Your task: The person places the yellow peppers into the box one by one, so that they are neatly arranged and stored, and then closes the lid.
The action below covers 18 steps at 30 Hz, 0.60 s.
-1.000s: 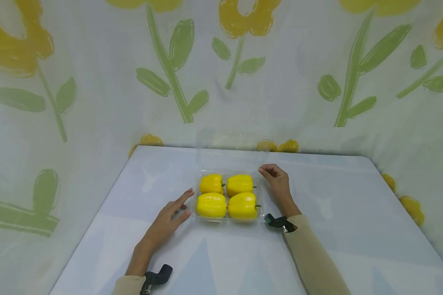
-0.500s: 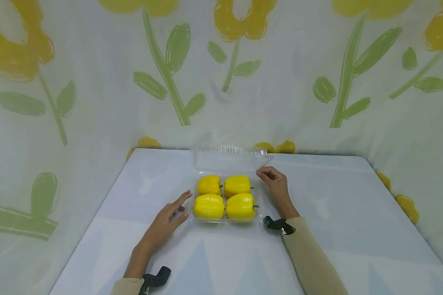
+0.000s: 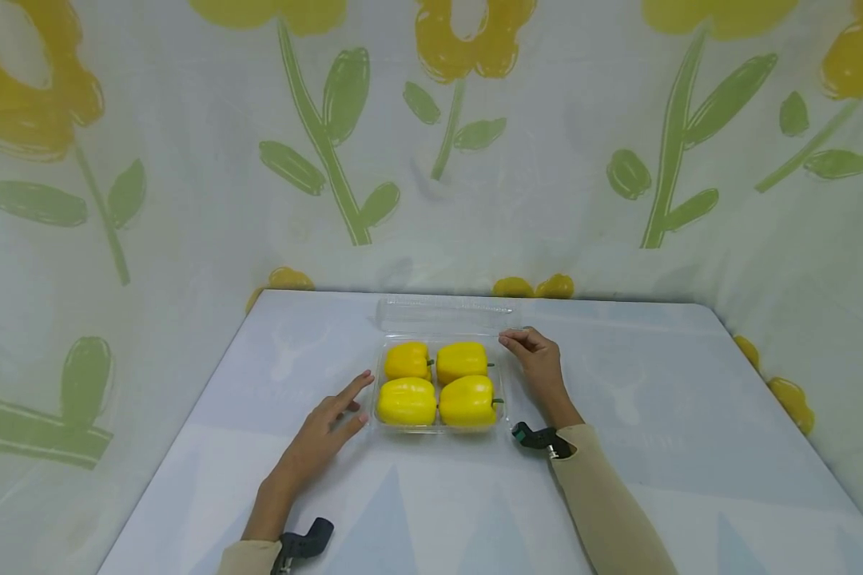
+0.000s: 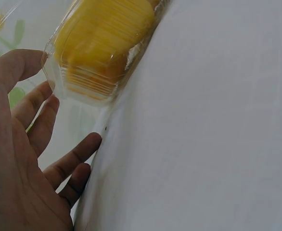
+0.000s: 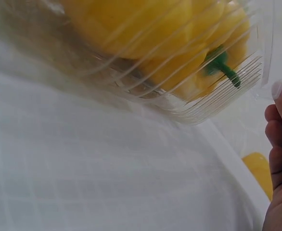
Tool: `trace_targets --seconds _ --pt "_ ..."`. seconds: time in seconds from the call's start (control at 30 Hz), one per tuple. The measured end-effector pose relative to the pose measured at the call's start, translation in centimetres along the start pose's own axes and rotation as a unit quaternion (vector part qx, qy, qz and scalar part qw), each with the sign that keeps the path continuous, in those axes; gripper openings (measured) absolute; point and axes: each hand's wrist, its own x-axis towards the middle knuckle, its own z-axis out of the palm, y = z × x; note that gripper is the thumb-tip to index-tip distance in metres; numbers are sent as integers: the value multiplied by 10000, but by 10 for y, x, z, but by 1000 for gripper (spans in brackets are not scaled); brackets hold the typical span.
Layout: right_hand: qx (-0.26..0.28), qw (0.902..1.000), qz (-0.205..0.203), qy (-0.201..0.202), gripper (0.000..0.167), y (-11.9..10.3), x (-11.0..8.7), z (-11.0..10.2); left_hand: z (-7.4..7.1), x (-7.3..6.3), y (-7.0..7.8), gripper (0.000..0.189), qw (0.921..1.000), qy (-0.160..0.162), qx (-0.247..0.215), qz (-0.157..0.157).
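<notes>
A clear plastic clamshell box (image 3: 439,430) lies on the table with several yellow bell peppers (image 3: 406,402) in two rows. Its lid (image 3: 446,315) is folded back behind it, lying low near the table's far edge. My left hand (image 3: 320,435) is at the box's left side with fingers loosely extended. In the left wrist view, fingertips (image 4: 42,57) of that hand meet the box's corner, and the lower fingers are spread. My right hand (image 3: 541,366) pinches the clear plastic at the back right corner between thumb and fingers. The right wrist view shows its thumb (image 5: 281,90) against the edge.
The white table (image 3: 690,415) has a pale blue pattern. A curtain (image 3: 532,208) with printed yellow flowers and green leaves hangs behind and along the sides. Each wrist wears a black strap mount (image 3: 305,539).
The lid has swung backward, from standing tilted up behind the peppers to lying low on the table. Both hands stay nearly in place; the head view has shifted slightly.
</notes>
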Motion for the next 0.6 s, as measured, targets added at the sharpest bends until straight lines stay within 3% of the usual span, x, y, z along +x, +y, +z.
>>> trace_targets --seconds 0.13,0.6 --pt "-61 9999 -84 -48 18 2 -1 -2 0 0 0 60 10000 -4 -1 -5" --pt "-453 9987 248 0 19 1 -4 -5 1 -2 0 60 9999 60 98 -42"
